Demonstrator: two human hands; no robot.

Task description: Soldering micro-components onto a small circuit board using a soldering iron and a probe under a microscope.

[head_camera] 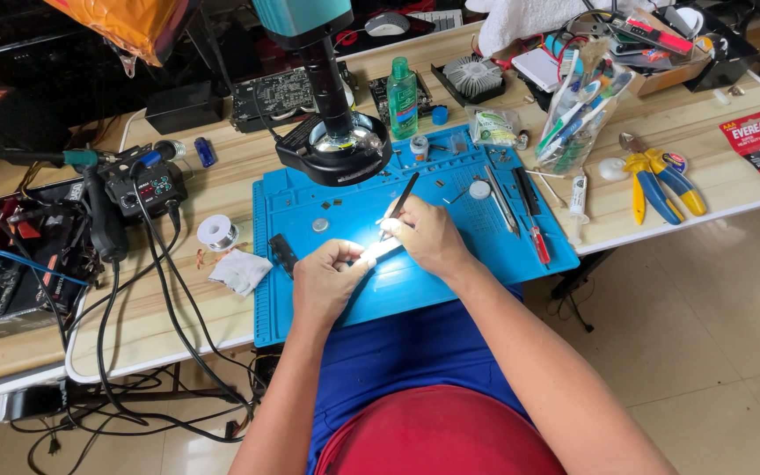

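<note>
Near the blue mat's (485,255) front edge, both hands, close together.

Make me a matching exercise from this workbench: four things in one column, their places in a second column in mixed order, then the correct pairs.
Things:
1. green bottle
2. pliers
3. solder spool
4. thin black tool

Places:
A. on the bare table, right of the blue mat
B. in the right hand
C. at the mat's far edge, beside the ring light
D. on the table, left of the mat

Pairs: 1-C, 2-A, 3-D, 4-B
</note>
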